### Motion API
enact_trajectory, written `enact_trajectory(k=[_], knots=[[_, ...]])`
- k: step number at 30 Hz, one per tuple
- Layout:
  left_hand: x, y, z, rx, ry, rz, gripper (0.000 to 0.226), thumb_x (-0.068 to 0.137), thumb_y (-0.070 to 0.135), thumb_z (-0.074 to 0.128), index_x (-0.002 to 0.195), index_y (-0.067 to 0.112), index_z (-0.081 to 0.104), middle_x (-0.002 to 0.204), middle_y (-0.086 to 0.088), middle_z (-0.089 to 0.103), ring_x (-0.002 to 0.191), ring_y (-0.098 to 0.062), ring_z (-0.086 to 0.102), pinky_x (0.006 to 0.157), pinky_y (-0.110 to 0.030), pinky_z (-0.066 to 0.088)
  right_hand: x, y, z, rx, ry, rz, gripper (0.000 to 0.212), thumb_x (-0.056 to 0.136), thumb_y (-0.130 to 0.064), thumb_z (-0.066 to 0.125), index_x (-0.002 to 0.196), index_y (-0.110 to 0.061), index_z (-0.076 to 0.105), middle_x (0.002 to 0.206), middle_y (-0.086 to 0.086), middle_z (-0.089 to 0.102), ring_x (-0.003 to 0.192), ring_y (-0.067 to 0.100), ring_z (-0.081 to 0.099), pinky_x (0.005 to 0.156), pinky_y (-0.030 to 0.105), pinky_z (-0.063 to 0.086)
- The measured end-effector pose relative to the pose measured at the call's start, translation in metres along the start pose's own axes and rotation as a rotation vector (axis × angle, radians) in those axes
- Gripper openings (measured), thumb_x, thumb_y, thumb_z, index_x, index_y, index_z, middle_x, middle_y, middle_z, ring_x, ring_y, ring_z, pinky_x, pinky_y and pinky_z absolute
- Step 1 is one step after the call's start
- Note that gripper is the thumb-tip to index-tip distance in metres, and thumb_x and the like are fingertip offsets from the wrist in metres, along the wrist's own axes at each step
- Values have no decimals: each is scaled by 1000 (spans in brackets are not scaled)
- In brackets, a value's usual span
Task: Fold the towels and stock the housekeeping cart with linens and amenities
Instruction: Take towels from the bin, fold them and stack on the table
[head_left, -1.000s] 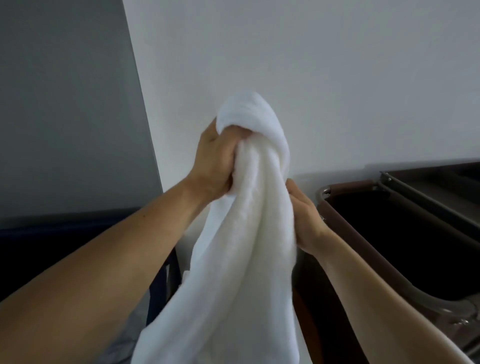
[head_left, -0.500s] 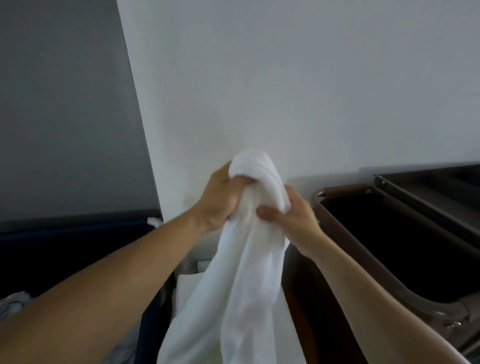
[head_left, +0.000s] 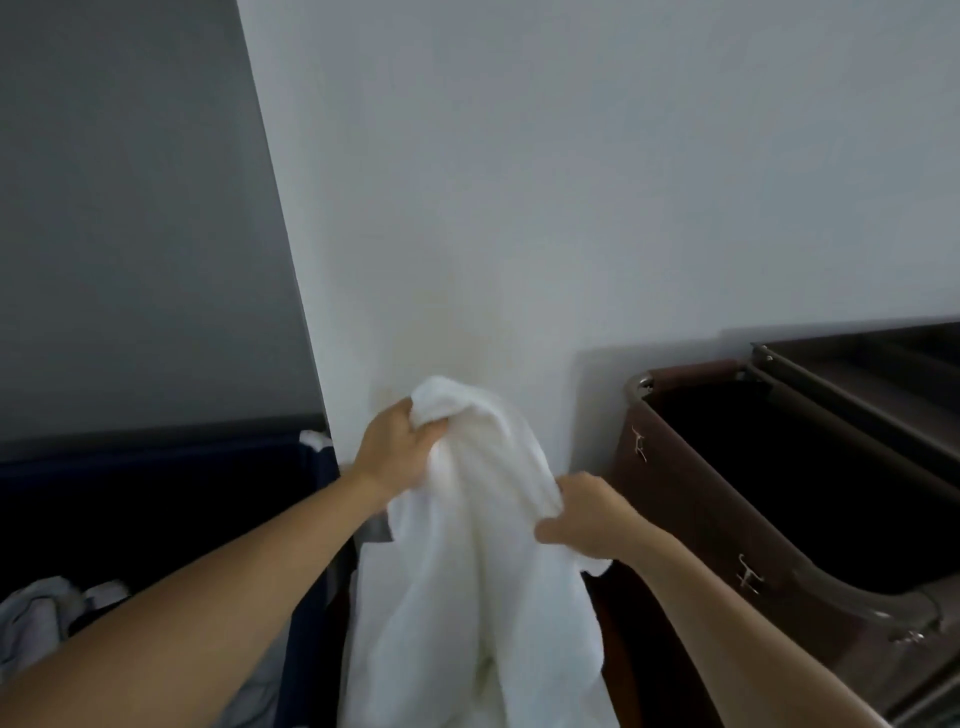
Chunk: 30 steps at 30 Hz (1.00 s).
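A white towel (head_left: 483, 561) hangs bunched in front of me, its lower part running out of the bottom of the view. My left hand (head_left: 397, 449) grips its top end, fingers curled into the cloth. My right hand (head_left: 589, 512) pinches the towel's right edge a little lower, thumb on the near side. The brown housekeeping cart (head_left: 691, 499) stands just right of the towel, its dark bag open at the top.
A dark blue bin (head_left: 156, 499) with crumpled pale linen (head_left: 36, 618) inside sits at the left. A white wall (head_left: 571, 182) rises straight ahead, with a grey wall (head_left: 130, 208) to its left. The cart's upper tray (head_left: 883, 364) lies at far right.
Both hands have lowered the towel from chest height toward the cart's rim level. My right hand slid from beside the left hand down along the towel's right edge.
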<state>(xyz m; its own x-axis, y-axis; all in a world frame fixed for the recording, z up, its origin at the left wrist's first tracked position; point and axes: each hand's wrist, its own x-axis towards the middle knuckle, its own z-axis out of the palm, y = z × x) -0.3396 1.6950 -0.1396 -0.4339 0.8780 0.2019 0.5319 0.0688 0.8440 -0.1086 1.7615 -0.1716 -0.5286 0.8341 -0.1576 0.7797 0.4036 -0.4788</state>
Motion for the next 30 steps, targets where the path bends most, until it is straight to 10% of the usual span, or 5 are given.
enact_trajectory(k=[7, 10, 16, 24, 30], knots=[[-15, -42, -16, 735, -586, -163, 61, 80, 30, 74, 132, 15, 46, 134, -7, 53, 117, -24, 54, 98, -35, 48, 2, -10, -34, -50, 172, -78, 13, 70, -36, 73, 70, -32, 60, 64, -10, 60, 61, 8, 58, 50, 22, 39], [-22, -10, 0, 575, -583, 81, 103, 72, 44, 81, 152, 25, 19, 151, 5, 32, 136, -18, 35, 111, -37, 36, 1, -31, -28, 0, 111, -179, 10, 65, -35, 72, 74, -34, 68, 69, -9, 67, 66, 9, 63, 59, 27, 51], [-32, 7, 19, 128, -487, 9, 18, 86, 13, 66, 104, 15, 67, 95, -1, 67, 85, -18, 62, 74, -29, 47, 4, -31, -22, 209, 236, -175, 21, 70, -21, 73, 78, -38, 64, 82, -9, 68, 77, 10, 64, 67, 27, 51], [-38, -7, -5, -188, -483, -18, 40, 79, 7, 70, 115, 23, 62, 111, -6, 67, 104, -22, 64, 95, -45, 51, -5, -18, 1, 1044, -189, -15, 53, 71, -24, 82, 117, -6, 63, 111, 19, 71, 104, 37, 69, 92, 47, 54], [-46, -15, -4, -322, -524, -149, 52, 75, 36, 79, 121, 15, 63, 115, -7, 70, 104, -27, 68, 94, -50, 54, 4, -20, -7, 1234, -20, -110, 72, 62, -8, 84, 129, -11, 57, 110, 18, 71, 97, 37, 70, 87, 48, 56]])
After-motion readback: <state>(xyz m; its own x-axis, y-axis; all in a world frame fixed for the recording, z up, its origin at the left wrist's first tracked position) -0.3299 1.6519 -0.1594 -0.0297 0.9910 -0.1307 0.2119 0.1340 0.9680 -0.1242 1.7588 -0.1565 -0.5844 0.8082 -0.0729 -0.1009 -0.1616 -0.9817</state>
